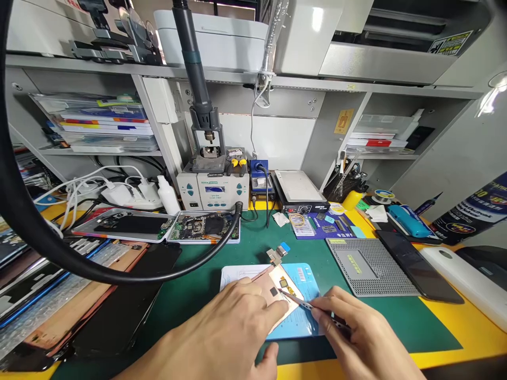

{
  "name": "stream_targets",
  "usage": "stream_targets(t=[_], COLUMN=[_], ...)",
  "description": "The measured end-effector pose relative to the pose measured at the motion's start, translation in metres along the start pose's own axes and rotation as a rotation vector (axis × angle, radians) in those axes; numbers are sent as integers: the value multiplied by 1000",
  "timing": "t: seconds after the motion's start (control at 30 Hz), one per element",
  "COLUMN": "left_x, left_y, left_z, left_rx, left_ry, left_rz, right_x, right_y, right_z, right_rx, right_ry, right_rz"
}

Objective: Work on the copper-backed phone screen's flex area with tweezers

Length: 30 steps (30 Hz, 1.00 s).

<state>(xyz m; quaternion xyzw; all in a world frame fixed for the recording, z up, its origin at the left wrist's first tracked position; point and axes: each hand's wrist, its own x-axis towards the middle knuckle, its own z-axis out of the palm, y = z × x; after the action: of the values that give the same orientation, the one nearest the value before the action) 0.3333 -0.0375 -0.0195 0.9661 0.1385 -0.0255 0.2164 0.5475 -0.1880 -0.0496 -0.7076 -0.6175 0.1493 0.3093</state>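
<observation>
Pinkish panel (266,284) | flat, rectangular (square dark patch (274,291)) | pointed tool (304,304)

The 2 hands (241,314) (356,322) and left forearm (154,361) are bare.

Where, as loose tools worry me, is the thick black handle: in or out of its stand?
In: the black handle sits nose-down in the stand.

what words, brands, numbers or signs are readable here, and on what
"10" on the dark blue can; its other lettering is too blurred or cut off.
"QUICK", apparently, on the white station; its smaller print is unclear.
Too small or blurred to read: the print on the blue sheet, the hot plate's front and the yellow sticker.
</observation>
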Motion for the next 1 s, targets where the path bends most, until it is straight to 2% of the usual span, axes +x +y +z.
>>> stream_targets(t=[0.2, 0.63, 0.9, 1.0], left_x=[0, 3, 2, 0], left_y=[4, 3, 0, -2], left_z=[-3, -4, 7, 13], left_rx=[-20, -4, 77, 99], left_ry=[-27, -25, -6, 51], left_rz=[-47, -36, -23, 3], right_x=[3, -4, -3, -2], right_y=[-2, -2, -4, -6], right_z=[-1, 3, 5, 5], right_rx=[64, 14, 5, 22], right_ry=[-42, 19, 34, 32], right_rz=[86, 66, 80, 107])
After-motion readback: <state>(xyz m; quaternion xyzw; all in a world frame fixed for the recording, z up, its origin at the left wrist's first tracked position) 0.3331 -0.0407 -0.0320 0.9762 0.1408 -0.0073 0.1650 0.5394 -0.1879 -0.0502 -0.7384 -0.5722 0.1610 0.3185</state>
